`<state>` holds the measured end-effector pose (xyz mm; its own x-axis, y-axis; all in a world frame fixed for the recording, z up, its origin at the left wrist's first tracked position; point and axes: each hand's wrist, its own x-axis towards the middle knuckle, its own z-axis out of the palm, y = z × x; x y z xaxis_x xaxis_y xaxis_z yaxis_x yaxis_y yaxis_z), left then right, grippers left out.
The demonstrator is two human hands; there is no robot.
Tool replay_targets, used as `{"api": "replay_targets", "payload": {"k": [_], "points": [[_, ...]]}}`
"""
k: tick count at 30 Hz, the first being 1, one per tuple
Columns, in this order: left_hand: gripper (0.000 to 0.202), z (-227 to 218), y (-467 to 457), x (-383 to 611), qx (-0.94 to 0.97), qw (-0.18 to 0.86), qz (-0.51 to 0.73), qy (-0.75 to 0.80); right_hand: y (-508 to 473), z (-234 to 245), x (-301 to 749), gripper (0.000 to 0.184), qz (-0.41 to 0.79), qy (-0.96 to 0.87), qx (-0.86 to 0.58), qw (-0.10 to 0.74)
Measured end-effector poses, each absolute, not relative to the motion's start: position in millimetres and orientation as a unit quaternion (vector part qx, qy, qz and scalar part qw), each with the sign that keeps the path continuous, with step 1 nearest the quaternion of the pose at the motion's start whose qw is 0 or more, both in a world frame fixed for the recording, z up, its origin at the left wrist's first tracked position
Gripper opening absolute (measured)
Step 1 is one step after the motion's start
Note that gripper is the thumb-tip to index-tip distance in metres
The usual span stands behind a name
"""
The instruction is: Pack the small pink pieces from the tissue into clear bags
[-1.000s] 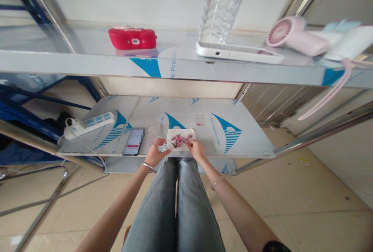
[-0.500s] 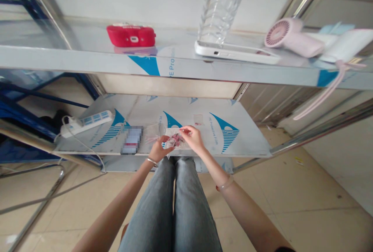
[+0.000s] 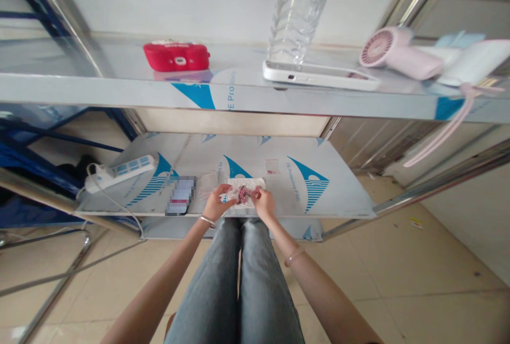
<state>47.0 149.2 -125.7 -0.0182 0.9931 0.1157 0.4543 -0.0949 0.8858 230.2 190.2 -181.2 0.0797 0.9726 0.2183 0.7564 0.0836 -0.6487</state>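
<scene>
A small dark-red and pink patterned piece, perhaps beaded [image 3: 243, 194], is between my hands over a white sheet [image 3: 257, 181] on the lower shelf. My left hand [image 3: 217, 204] is closed at its left side, thumb and fingers around what looks like crinkled clear plastic. On the other side, my right hand [image 3: 263, 204] pinches the piece's right end; the fingertips partly hide it. A clear plastic bag [image 3: 208, 182] lies just left of the sheet. Behind and to the right lies a tiny clear bag [image 3: 271, 166] with something reddish in it.
A phone [image 3: 181, 195] lies left of my hands, and a power strip [image 3: 121, 171] with a cord is farther left. The upper shelf [image 3: 131, 89] holds a red case [image 3: 176, 57], a water bottle [image 3: 298, 15], a white phone [image 3: 319, 76] and a pink fan [image 3: 402, 53].
My right hand has moved down and slightly right, from above the patterned piece to its right end. My left hand has stayed nearly in place. The view has shifted slightly.
</scene>
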Motion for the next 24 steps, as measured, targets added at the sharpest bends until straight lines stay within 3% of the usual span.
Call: {"api": "replay_targets", "payload": {"k": [6,16,19,24], "points": [[0.046,-124.3,146.9,44.0,0.655,0.33,0.406,0.545,178.4,-188.3,222.5,0.015,0.116,-0.663,-0.695,0.253],[0.046,-136.9,149.2,44.8,0.656,0.351,0.405,0.531,178.8,-195.4,225.6,0.016,0.104,-0.687,-0.681,0.229],[0.048,-138.2,151.0,42.6,0.632,0.383,0.41,0.535,182.6,-195.4,228.0,0.017,0.11,-0.686,-0.672,0.257],[0.056,-137.0,151.8,40.4,0.61,0.426,0.403,0.533,191.3,-170.3,228.8,0.015,0.157,-0.671,-0.615,0.384]]}}
